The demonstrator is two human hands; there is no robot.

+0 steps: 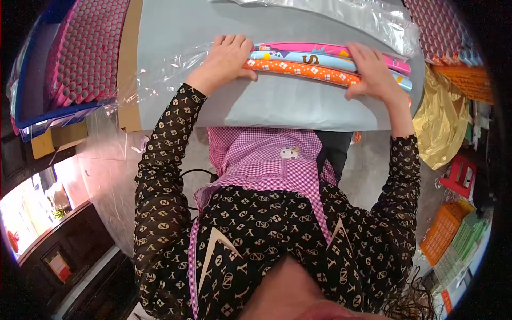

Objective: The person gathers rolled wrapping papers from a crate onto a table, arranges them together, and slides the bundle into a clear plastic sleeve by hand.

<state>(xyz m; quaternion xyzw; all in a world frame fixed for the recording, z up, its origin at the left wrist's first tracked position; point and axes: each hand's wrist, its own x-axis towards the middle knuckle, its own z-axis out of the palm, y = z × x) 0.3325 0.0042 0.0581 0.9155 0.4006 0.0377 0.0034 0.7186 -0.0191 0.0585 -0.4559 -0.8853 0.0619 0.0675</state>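
Three patterned rolls lie side by side across the grey table (176, 114): a pink roll (298, 47) at the back, a light blue roll (290, 57) in the middle and an orange roll (298, 70) with white marks in front. My left hand (226, 60) wraps over their left ends, its thumb against the orange roll. Toward the right ends, my right hand (372, 72) grips across the rolls, thumb in front. Clear plastic film (165, 74) stretches leftward from beneath my left hand.
Clear plastic film (346, 16) lies along the table's back. Pink tubes fill a blue bin (48, 114) at the left; more tubes (442, 32) stand at the back right. Gold wrapping (440, 117), a red stool (460, 177) and an orange basket (441, 232) are on the right.
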